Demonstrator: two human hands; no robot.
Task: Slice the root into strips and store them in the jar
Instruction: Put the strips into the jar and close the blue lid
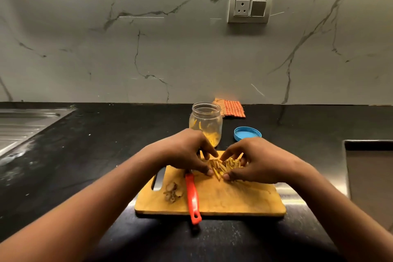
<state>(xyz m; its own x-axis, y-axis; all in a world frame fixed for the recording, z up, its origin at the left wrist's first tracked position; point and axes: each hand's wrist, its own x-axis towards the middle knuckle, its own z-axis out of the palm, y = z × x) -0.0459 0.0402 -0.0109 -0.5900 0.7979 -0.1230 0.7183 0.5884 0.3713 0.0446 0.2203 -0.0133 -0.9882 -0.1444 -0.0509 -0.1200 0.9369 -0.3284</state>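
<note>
The 2 hands met over the far part of a wooden cutting board (234,200) that lay on the black bench (106,155). Between them sat a heap of yellow strips (223,167), thin and lying at mixed angles. The left hand (187,151) came in from the left with its fingers curled down over the heap and its thumb tip pressed against the near side of the strips. The right hand (255,159) mirrored it, fingers bent over the far side and thumb at the near edge, so both hands were grasping the same heap from opposite sides. The strips were touching the board.

A knife (193,198) with a red handle lay on the board just left of the heap, the end of its handle hanging over the near edge; its blade ran up under the left hand and was mostly hidden. Left of the knife, near the board's slot, lay a small clump of brown root scraps (172,192).

Just behind the board stood 1 clear jar (206,122), upright and uncapped, with a few yellow strips inside it. Its blue lid (246,133) lay flat on the bench to the right of the jar, apart from it. A checked orange cloth (231,108) was bunched against the marbled wall (148,49) behind the jar. A steel draining board (21,125) showed at the far left, and a socket plate (249,7) was set in the wall above.
</note>
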